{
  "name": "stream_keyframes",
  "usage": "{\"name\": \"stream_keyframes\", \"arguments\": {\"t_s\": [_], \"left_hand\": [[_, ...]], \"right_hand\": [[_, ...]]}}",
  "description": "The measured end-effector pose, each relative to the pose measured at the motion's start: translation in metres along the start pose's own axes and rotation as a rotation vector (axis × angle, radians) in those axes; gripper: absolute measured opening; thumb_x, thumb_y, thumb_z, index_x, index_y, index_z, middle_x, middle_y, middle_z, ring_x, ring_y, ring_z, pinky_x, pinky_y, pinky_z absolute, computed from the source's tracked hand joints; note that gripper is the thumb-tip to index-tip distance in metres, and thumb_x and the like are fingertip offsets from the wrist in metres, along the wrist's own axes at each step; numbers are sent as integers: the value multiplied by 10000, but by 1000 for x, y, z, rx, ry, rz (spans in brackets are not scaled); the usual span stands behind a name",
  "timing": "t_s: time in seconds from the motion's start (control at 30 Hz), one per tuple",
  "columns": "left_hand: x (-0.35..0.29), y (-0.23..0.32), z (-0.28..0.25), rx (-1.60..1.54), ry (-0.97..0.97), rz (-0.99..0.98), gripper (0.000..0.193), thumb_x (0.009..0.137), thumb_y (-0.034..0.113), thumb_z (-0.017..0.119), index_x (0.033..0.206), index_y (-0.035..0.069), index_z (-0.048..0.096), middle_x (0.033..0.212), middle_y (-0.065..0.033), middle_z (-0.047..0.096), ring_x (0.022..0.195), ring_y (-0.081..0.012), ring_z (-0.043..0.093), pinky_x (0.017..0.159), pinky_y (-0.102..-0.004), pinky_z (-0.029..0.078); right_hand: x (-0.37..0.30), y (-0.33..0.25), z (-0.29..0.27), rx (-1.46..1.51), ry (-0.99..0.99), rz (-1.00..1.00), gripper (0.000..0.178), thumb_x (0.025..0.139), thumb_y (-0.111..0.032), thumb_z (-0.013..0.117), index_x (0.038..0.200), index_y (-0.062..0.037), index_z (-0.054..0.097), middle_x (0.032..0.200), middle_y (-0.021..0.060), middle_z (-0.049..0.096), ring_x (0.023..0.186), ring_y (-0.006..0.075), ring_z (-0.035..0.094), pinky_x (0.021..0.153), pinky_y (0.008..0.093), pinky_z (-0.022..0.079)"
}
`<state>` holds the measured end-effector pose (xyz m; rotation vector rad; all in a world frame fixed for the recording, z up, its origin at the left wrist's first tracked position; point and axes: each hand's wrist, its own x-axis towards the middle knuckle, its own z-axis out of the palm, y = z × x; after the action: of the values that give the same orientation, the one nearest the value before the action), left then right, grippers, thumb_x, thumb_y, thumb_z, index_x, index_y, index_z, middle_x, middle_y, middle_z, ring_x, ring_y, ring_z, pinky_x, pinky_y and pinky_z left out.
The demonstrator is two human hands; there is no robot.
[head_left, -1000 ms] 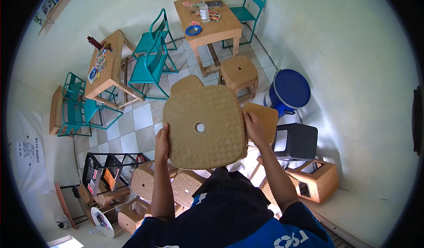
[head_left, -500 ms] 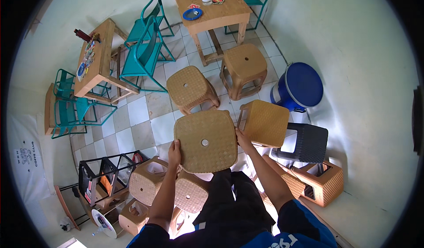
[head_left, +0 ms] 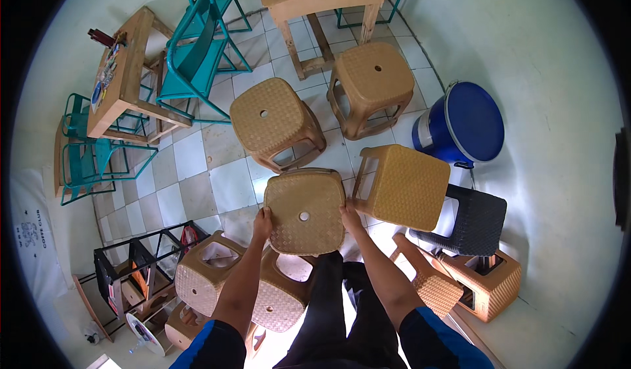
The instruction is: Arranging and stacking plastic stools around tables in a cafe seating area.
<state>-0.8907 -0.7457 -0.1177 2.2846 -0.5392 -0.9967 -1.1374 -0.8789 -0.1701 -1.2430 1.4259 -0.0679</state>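
Between my two hands is a tan plastic stool with a woven-pattern seat and a round hole in its middle. My left hand grips the left edge of the seat, and my right hand grips the right edge. The seat faces up toward me and hides most of the legs. Just beyond it stand a tan stool and another upright tan stool. A yellowish-tan stool lies tipped on its side, close to my right hand.
At right are a blue drum, a black stool on its side and an orange-brown stool. More tan stools lie near my legs, beside a black metal rack. Wooden tables and green chairs stand farther off.
The held stool looks smaller and lower, nearer the floor, with both hands still on its edges. My view has shifted forward and down, so the surrounding furniture appears spread outward.
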Motion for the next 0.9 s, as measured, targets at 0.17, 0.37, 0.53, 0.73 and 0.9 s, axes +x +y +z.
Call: {"name": "stream_keyframes", "arguments": {"t_s": [0.17,0.37,0.53,0.73,0.9], "left_hand": [[29,-34,4,107,10,-35,471,850,381,320,1030,-23,483,977,-239,525,931,-367,493,786,-392,381],[59,-35,28,93,-37,-57,460,847,378,315,1000,-19,491,955,-240,529,919,-379,492,778,-406,379],[65,-77,1,127,10,-105,467,842,381,321,987,-27,495,931,-240,536,903,-376,499,753,-408,386],[55,-57,34,16,-141,-130,397,848,286,347,939,-61,519,853,-160,569,767,-239,542,686,-329,407],[65,-69,32,120,-75,-61,342,823,233,383,904,-59,542,815,-142,582,699,-234,544,623,-336,410]], "right_hand": [[7,23,26,152,-47,-44,404,818,-278,402,1170,-80,394,971,165,541,932,288,504,773,336,389],[37,46,18,79,-56,-53,464,771,-199,442,1207,-72,348,981,179,536,924,281,510,770,330,387],[18,-10,31,137,-180,-22,546,731,-147,454,1239,-45,285,1017,224,509,912,322,509,787,351,386],[46,42,25,-131,86,-268,516,660,-40,485,1161,-20,363,1084,204,465,1072,321,399,896,336,307],[30,29,24,-243,128,-310,582,655,-113,502,1196,-21,308,1016,239,493,1034,365,404,887,405,291]]}}
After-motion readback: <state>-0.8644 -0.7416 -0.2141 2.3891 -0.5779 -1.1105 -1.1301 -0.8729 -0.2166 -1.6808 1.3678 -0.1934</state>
